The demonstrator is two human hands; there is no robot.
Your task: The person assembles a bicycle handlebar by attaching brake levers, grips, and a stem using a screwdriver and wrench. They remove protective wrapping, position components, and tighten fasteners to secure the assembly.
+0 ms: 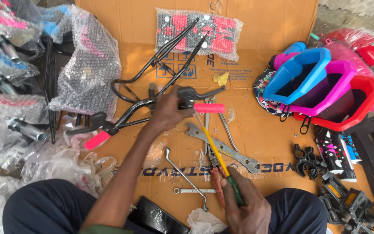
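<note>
My left hand (pixel 166 112) grips a black bicycle handlebar (pixel 128 113) near its right end, by the black brake lever (pixel 195 93) and the pink grip (pixel 209 108). A second pink grip (pixel 97 140) caps the handlebar's left end. My right hand (pixel 246 203) holds a screwdriver (pixel 215 149) with a green handle and yellow shaft. Its tip points up at the brake lever clamp.
Flat wrenches (pixel 224 147) and thin spanners (pixel 187 175) lie on the cardboard sheet (pixel 256 125). Blue, pink and red plastic baskets (pixel 321 82) stand at right, with black clamps (pixel 308 161) and pedals (pixel 353 206) below. Bubble-wrapped parts (pixel 87 60) fill the left.
</note>
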